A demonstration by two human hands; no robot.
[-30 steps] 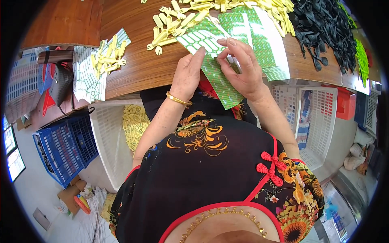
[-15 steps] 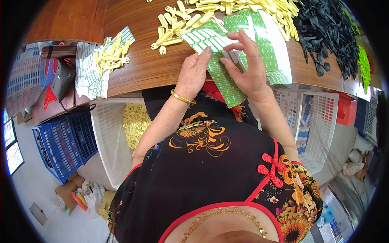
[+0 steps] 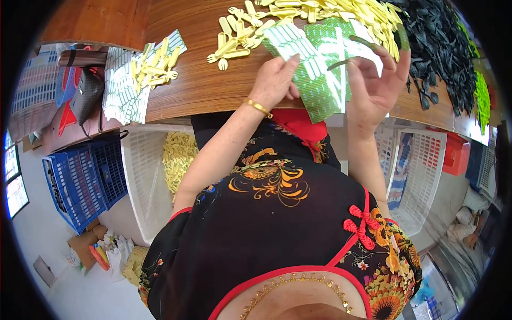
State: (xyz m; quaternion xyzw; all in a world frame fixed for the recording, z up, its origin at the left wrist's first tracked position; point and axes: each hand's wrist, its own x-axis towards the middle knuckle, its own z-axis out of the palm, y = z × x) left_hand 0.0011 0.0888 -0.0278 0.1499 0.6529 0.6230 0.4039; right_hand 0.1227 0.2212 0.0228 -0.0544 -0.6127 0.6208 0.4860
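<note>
My left hand (image 3: 274, 82) pinches a green and white sheet of oval stickers (image 3: 314, 98) by its left edge, thumb on top. The sheet is tilted up over the table's front edge. To its right my right hand (image 3: 376, 88) is raised with its fingers spread. Narrow greenish strips, apparently peeled stickers, cling to the tips of its thumb and fingers; one strip (image 3: 337, 65) sticks out from the thumb. Beneath lies another green sheet (image 3: 328, 32). Yellow plastic forks, folded or short, form a pile (image 3: 352, 12) beyond the sheets, with several loose ones (image 3: 234, 40) nearer.
Black plastic cutlery (image 3: 432, 53) is heaped at the right, bright green pieces (image 3: 481, 96) beyond it. More yellow forks (image 3: 154, 66) lie on a sticker sheet (image 3: 125, 90) at left. White crates (image 3: 149, 176) stand below the table, a blue crate (image 3: 85, 186) left, a red bin (image 3: 456, 149) right.
My right hand has lifted off the sticker sheet and moved right, its fingers spreading with strips on the tips. My left hand and the sheet have shifted slightly right.
</note>
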